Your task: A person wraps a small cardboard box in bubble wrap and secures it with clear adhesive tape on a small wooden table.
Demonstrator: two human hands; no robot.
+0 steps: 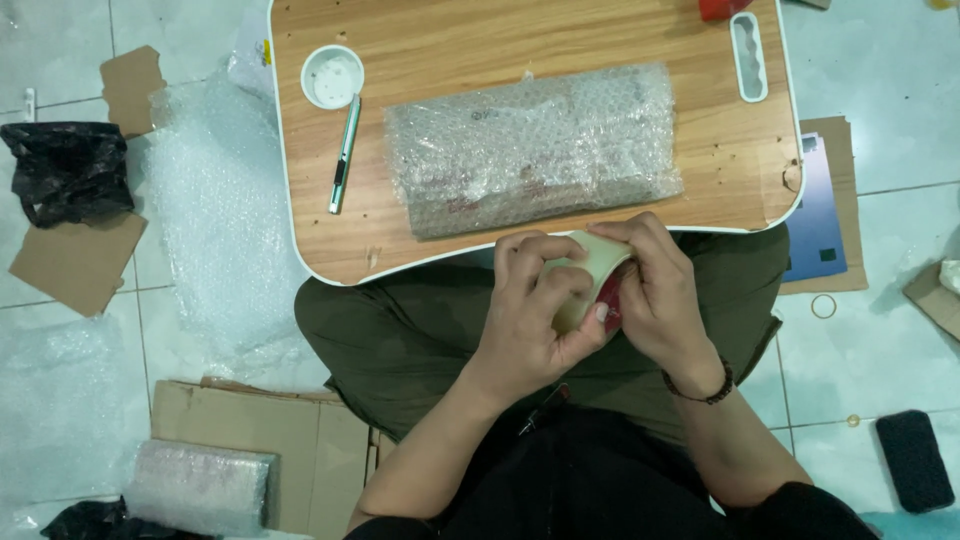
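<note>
A roll of beige packing tape [592,272] is held in both hands over my lap, just below the front edge of a small wooden lap table [440,40]. My left hand [530,315] wraps the roll from the left, thumb pressed on its face. My right hand [660,300] grips it from the right, fingers curled over the top; a dark bead bracelet is on that wrist. On the table lies a long parcel wrapped in bubble wrap [530,148]. A green utility knife [344,155] lies to its left, below a white round cup holder [332,76].
A loose sheet of bubble wrap [215,215] lies on the tiled floor at left, with cardboard pieces [75,265] and a black plastic bag [65,170]. Another wrapped parcel [200,487] rests on flattened cardboard at lower left. A blue sheet [818,225] and a dark sponge-like block [914,460] lie at right.
</note>
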